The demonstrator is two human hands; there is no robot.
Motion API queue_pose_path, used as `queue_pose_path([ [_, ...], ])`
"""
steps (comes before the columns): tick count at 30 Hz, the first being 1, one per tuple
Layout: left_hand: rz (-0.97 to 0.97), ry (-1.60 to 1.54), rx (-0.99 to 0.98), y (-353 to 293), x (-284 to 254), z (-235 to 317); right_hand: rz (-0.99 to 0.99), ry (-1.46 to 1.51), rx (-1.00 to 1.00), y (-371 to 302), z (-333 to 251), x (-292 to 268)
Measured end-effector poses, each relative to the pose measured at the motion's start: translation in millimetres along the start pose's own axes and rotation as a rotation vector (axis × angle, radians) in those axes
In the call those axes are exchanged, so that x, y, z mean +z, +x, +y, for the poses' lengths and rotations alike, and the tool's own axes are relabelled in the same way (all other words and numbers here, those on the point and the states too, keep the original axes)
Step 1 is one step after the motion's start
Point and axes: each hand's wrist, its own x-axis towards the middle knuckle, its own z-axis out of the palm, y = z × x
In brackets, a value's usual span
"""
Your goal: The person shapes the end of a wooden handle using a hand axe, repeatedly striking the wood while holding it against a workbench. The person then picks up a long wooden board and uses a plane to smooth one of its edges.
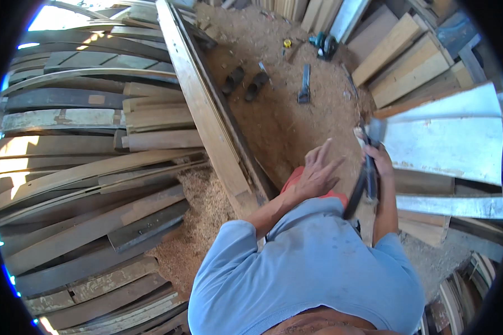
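My left hand (317, 173) hovers in front of my body, over red cloth at my lap, its fingers spread and nothing in them. On the right, my right hand (381, 160) is closed around a long dark tool (370, 181) with a grey head at its upper end. Blur hides the tool's exact kind. Its head is close to the edge of a large white-painted board (444, 137); whether they touch I cannot tell. To the left of my hands, a long light wooden plank (198, 100) runs away from me along a darker board.
Stacked boards (67, 145) fill the left side, with sawdust (187, 215) beside them. On the dirt floor lie a pair of dark sandals (256, 86), a flat grey tool (304, 84), a green power tool (324, 46) and a yellow tape measure (286, 43). Planks (388, 56) lean at far right.
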Motion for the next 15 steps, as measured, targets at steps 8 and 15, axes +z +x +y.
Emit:
queue_pose_path([
  [8,0.035,0.273,-0.623,-19,-48,-118,0.217,-0.415,0.125,15,-23,-70],
  [15,0.276,0.360,-0.987,-43,-102,-202,-0.062,-0.716,0.345,141,9,17],
])
